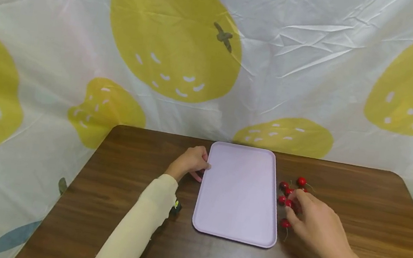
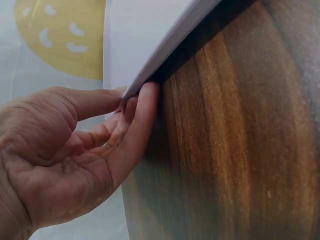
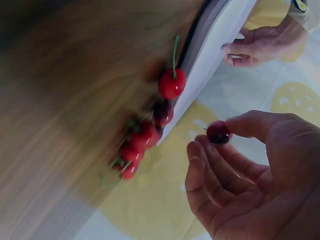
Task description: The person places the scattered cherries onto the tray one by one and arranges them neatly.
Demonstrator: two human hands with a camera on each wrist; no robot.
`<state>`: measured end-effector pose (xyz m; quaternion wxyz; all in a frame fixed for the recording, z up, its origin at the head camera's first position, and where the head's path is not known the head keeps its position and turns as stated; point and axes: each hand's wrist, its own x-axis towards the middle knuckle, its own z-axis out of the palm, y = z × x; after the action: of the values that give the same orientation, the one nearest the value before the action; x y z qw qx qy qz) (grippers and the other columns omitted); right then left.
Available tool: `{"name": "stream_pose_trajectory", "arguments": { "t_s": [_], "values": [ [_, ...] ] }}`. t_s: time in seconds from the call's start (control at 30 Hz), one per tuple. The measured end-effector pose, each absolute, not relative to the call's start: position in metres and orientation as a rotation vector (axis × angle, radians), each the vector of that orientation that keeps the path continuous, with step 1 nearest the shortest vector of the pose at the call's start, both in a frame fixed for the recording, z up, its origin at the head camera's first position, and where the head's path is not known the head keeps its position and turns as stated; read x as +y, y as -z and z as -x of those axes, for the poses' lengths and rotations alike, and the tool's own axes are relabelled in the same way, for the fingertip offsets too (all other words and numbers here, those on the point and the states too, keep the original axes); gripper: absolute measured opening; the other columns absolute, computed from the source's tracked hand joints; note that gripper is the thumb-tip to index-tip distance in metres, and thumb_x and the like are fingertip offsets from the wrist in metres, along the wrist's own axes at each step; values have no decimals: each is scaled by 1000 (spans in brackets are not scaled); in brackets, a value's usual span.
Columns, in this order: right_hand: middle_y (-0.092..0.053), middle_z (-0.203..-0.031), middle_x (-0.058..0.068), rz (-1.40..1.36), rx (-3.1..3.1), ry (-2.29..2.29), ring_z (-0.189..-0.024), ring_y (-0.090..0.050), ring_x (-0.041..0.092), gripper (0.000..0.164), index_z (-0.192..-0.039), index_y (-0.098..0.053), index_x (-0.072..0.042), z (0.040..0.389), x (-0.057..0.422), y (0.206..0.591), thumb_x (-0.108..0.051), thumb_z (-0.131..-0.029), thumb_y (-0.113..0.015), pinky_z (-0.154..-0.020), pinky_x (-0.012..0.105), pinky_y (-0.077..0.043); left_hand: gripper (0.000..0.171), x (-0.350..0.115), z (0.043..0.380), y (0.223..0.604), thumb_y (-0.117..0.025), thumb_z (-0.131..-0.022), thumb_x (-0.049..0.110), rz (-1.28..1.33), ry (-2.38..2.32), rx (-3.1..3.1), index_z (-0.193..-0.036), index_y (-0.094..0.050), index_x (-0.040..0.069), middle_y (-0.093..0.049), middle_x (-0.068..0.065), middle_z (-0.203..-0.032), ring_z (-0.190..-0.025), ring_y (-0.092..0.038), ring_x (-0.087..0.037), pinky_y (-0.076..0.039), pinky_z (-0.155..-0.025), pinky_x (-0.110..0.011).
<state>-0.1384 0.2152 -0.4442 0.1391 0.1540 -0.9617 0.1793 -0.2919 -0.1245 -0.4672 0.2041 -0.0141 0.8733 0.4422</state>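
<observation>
A pale lilac rectangular tray [image 1: 238, 195] lies on the brown wooden table. My left hand [image 1: 192, 161] pinches its left edge, thumb on the rim and fingers at the underside, as the left wrist view shows close up. To the right of the tray, my right hand [image 1: 320, 224] holds a dark red cherry [image 3: 219, 133] between thumb and fingertips, lifted above the table. Several more red cherries are scattered beneath and around that hand; one cherry [image 1: 301, 181] is farthest back, another cherry [image 1: 285, 223] is nearest the front. Green stems show on some.
The wooden table [image 1: 374, 205] ends at a rounded back edge. Behind it hangs a white cloth [image 1: 278, 68] printed with large yellow fruit. A small black object [image 1: 176, 207] shows beside the left sleeve [image 1: 137, 225].
</observation>
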Motion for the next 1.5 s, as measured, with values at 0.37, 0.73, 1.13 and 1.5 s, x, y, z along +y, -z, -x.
{"name": "stream_pose_trajectory", "arguments": {
  "t_s": [0.37,0.73,1.13,1.5],
  "values": [
    [-76,-87,3,-522,-2683,-678,-78,-73,19,15,-99,-68,-12,211,141,455,-18,-90,-78,-62,40,-62,21,-125,292,470,-72,-97,-2,50,-1256,2449,-104,-52,0,-56,-15,-91,-68,-66,-24,-69,-55,-35],
    [-75,-93,6,-794,-2746,-631,-86,-70,21,21,-103,-68,-9,285,95,463,-13,-90,-83,-73,41,-63,20,-126,289,464,-73,-96,-2,56,-1231,2483,-103,-54,-1,-57,-14,-87,-63,-69,-25,-69,-54,-35],
    [-76,-97,5,-730,-2852,-473,-86,-71,25,18,-100,-72,-13,319,82,478,-18,-89,-85,-72,44,-63,19,-123,288,468,-72,-96,-3,46,-1259,2476,-101,-53,-1,-55,-15,-88,-62,-69,-28,-68,-52,-36],
    [-73,-94,5,-698,-2855,-480,-81,-69,25,25,-104,-69,-12,321,84,482,-23,-89,-86,-68,46,-61,19,-123,287,468,-72,-96,-2,26,-1240,2489,-100,-53,0,-54,-14,-88,-61,-71,-27,-69,-53,-37]
  ]
}}
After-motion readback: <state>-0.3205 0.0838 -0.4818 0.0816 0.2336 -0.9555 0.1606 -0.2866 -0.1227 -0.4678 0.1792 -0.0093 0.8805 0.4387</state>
